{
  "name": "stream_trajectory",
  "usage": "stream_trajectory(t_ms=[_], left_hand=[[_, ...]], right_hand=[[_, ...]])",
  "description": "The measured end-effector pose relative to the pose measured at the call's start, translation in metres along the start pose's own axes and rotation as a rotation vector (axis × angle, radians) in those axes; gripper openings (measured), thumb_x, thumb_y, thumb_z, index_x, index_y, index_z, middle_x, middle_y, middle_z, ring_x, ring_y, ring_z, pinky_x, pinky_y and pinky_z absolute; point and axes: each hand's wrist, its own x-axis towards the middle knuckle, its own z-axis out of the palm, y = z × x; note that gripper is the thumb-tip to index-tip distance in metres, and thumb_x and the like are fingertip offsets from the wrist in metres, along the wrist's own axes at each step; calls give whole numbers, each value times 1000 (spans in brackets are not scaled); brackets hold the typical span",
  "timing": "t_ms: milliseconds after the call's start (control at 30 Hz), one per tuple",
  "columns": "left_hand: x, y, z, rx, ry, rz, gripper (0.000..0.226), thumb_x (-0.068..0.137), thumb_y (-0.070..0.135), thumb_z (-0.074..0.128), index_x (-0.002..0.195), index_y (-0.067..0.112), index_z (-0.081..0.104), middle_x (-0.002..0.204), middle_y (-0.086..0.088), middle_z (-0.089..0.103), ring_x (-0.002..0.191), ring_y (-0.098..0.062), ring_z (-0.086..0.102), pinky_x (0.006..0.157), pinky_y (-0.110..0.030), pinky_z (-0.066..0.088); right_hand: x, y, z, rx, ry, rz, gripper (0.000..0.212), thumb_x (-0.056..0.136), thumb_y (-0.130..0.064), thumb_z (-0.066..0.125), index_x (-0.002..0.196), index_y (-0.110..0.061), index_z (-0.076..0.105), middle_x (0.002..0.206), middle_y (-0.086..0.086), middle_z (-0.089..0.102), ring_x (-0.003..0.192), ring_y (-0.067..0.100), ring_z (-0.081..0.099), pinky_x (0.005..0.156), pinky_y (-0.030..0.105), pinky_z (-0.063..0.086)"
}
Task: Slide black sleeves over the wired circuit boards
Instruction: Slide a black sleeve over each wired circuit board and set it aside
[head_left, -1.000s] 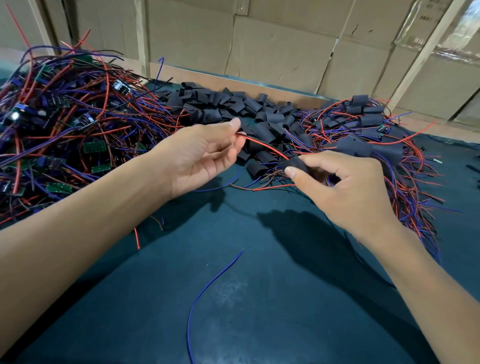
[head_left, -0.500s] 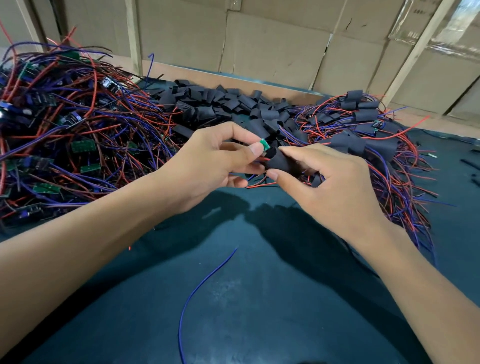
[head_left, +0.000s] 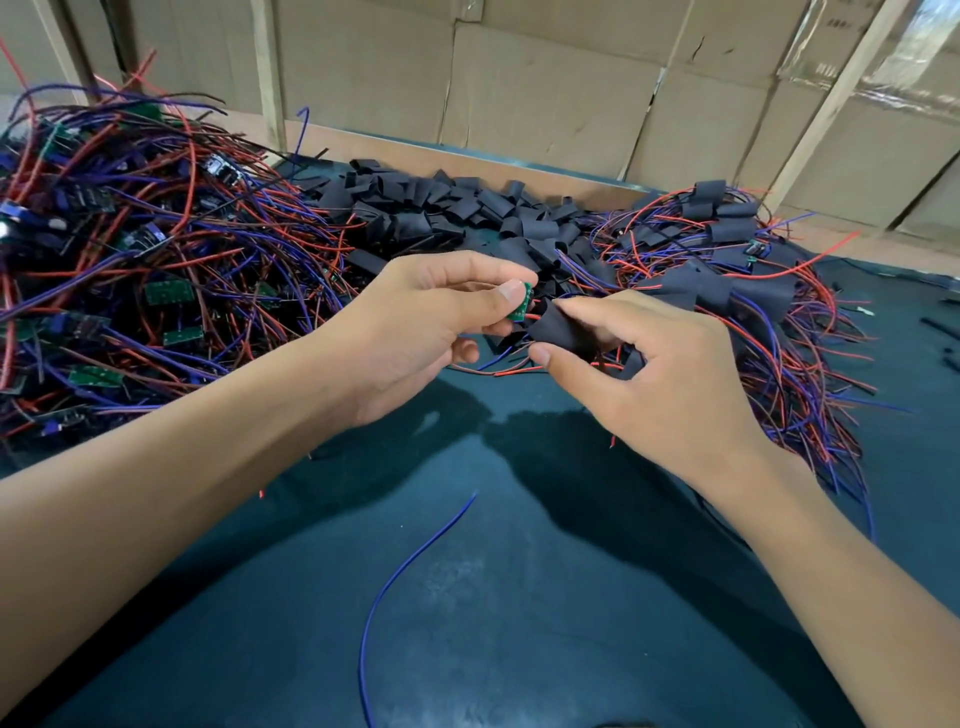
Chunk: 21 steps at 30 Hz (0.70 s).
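Observation:
My left hand (head_left: 426, 327) pinches a small green circuit board (head_left: 522, 303) between thumb and forefinger. Red and blue wires run from the board into a black sleeve (head_left: 562, 328) that my right hand (head_left: 660, 374) pinches between thumb and fingers. The sleeve's mouth sits just right of the board, around its wires; the board itself is still outside. A heap of bare wired boards (head_left: 130, 270) lies at the left. Loose black sleeves (head_left: 447, 208) are piled at the back centre. Sleeved boards with wires (head_left: 737, 291) lie at the right.
A dark green table mat (head_left: 519, 597) covers the table in front of me. A single loose blue wire (head_left: 410, 561) lies on it near the middle. Cardboard sheets and wooden battens (head_left: 545, 93) close off the back edge.
My left hand slid along the red wire to the green board and now pinches it. Both hands came together, and the sleeve travelled up the wires close to the board.

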Motion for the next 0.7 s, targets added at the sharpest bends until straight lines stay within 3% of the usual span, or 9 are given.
stream_trajectory(t_ms=[200,333,433,600,700], left_hand=[[0,1,3,-133,64,88,8,91,3,68,98,-1,70,86,-12,70,76,-17,67,70,-24,56],[-2,2,4,-35,112,92,12,87,12,75,90,2,69,82,-11,70,75,-17,67,60,-25,52],[-4,-4,11,-16,156,94,14,86,14,77,79,6,68,71,-4,68,73,-16,66,53,-24,46],[-6,-14,19,51,206,134,17,90,20,75,78,9,71,75,-10,72,75,-22,65,56,-27,47],[-6,-14,18,121,176,130,18,92,25,72,83,10,74,82,-17,70,77,-16,61,55,-25,46]], right_hand=[[1,-2,0,64,2,44,28,87,-27,81,110,-11,78,87,0,71,76,11,62,74,19,46],[1,-2,1,35,59,22,32,86,-24,82,112,-6,77,86,-5,64,76,-6,55,75,9,38],[-1,-3,4,13,101,-9,33,86,-21,83,113,-3,76,92,1,68,81,-14,51,78,5,37],[0,-3,4,1,91,-8,30,88,-19,80,114,-5,76,96,7,72,81,5,57,76,5,38],[2,-1,2,-16,75,-25,31,87,-19,80,115,-6,76,97,6,71,82,4,57,76,5,37]])
